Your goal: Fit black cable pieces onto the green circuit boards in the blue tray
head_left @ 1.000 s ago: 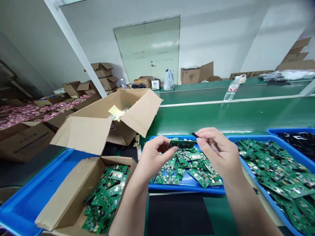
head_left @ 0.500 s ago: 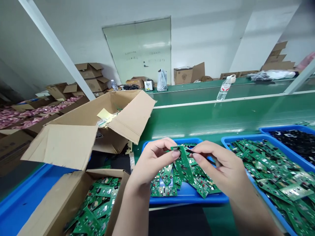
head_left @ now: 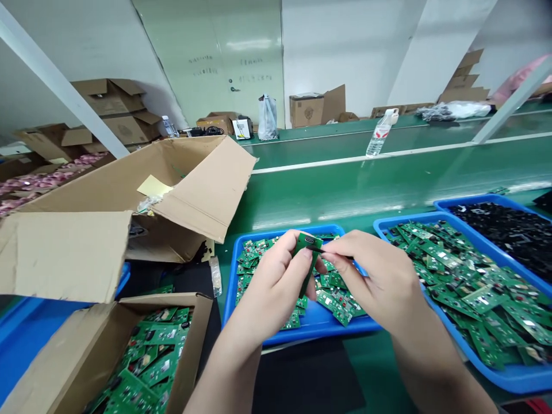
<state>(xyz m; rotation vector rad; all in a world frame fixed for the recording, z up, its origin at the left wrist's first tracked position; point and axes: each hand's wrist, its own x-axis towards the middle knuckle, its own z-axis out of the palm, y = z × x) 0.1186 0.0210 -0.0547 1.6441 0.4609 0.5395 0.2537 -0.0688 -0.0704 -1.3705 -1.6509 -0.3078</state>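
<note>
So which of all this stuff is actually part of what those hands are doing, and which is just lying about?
In use:
- circuit board, held upright in the left hand
- right hand, pinching at the board's top edge
- blue tray of boards just beneath
- cardboard box of boards
- second blue tray of boards

Lying about:
- water bottle
- open empty-looking carton
- white bag

Open cardboard box (head_left: 172,184), water bottle (head_left: 379,133) on green conveyor (head_left: 345,190), white plastic bag (head_left: 267,118)
</note>
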